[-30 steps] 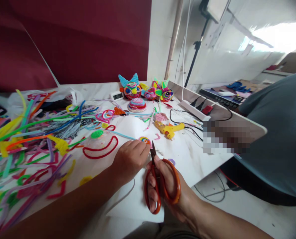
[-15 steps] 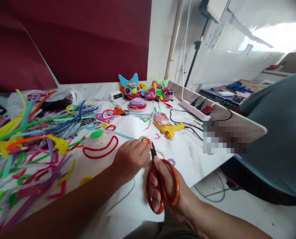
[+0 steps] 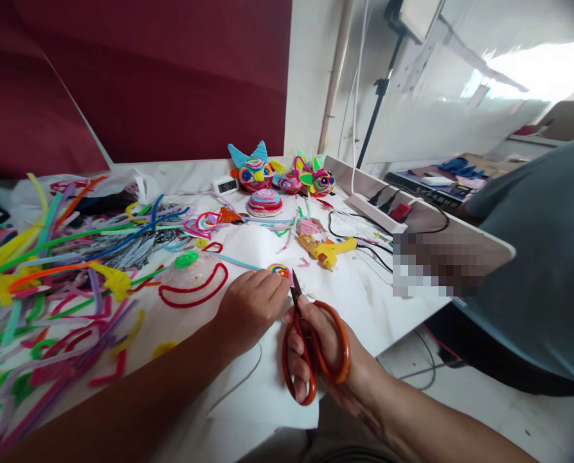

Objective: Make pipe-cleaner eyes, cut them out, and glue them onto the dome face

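Note:
My left hand is closed around the near edge of a small rainbow-coloured coil piece, which looks made of fuzzy pipe cleaner. Its fingertips hide part of the piece. In my right hand are scissors with orange handles, my fingers through the loops. The dark blades point away from me, their tips right beside the coil's right edge; whether they touch it I cannot tell. White paper lies under both hands. Left of my left hand rests a red curved pipe-cleaner outline.
Loose pipe cleaners crowd the table's left side. A yellow glue gun lies beyond the scissors. Colourful animal-head figures stand at the back near a power strip. Another person is at the right.
The scissors' handles have spread slightly apart and shifted a little. A small purple scrap near the blades is now out of sight. My left hand keeps its hold on the coil.

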Available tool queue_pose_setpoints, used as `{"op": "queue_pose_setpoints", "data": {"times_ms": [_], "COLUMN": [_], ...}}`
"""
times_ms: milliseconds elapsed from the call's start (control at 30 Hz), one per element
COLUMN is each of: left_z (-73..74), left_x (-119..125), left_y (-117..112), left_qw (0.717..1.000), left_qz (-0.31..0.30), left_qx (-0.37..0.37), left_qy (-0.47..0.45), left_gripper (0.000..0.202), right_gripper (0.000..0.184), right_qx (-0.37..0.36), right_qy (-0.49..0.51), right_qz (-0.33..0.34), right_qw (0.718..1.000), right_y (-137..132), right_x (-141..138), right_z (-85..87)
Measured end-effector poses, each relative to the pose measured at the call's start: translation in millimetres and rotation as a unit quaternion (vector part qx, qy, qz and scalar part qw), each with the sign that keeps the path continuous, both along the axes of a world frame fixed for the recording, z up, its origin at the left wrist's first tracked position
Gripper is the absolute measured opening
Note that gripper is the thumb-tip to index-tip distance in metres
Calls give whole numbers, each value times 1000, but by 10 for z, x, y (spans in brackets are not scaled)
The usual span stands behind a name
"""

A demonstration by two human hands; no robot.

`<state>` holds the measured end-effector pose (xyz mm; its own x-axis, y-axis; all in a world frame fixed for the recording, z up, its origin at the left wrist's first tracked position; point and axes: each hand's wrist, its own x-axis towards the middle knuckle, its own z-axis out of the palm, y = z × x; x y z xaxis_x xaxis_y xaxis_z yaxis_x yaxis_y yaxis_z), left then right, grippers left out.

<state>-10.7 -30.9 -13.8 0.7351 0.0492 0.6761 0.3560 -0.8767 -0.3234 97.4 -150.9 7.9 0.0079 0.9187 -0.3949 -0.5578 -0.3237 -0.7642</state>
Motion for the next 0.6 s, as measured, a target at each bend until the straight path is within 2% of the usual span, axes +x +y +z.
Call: {"op": "queue_pose_setpoints", "data": {"times_ms": [267,600], "left_z": [14,10], "left_x": [0,11], "left_y": [-4,5], "left_qw": [1000,1000], "left_qz": [1,-10], "left_qx": [-3,2], "left_qy": [-1,-13], "left_gripper": [17,17], "right_gripper": [55,52], "right_qx": [-8,-3], "right_qy": [-15,45], "right_qz": [4,-12], "right_qw": [1000,999], "right_y": [-2,57], "right_x": [-14,57], "right_z": [-63,-22]}}
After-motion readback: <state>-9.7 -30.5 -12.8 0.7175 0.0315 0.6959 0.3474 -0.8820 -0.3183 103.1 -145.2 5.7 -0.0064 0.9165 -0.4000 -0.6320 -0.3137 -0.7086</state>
